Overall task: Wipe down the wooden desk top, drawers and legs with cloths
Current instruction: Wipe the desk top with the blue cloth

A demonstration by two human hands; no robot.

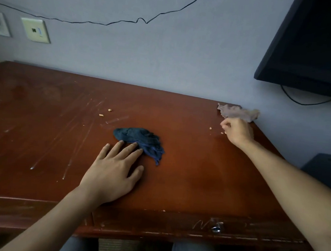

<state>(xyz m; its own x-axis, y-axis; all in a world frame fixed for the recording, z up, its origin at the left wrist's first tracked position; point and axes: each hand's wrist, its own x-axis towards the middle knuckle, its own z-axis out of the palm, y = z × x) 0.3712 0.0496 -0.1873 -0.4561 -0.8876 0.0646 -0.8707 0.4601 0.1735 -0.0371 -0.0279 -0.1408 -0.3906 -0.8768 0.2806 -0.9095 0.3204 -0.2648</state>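
left hand [112, 172] lying flat, fingers [134, 145] touching blue cloth [140, 140]; right hand [238, 131] pinching tan cloth [237, 112], best sweeping crumbs [211, 128] inward across worktop [44, 127].

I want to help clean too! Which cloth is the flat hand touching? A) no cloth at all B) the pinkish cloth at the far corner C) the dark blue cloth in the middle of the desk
C: the left hand lies flat on the wooden desk top with its fingertips on the edge of the dark blue cloth, while the right hand holds the pinkish cloth at the far right corner.
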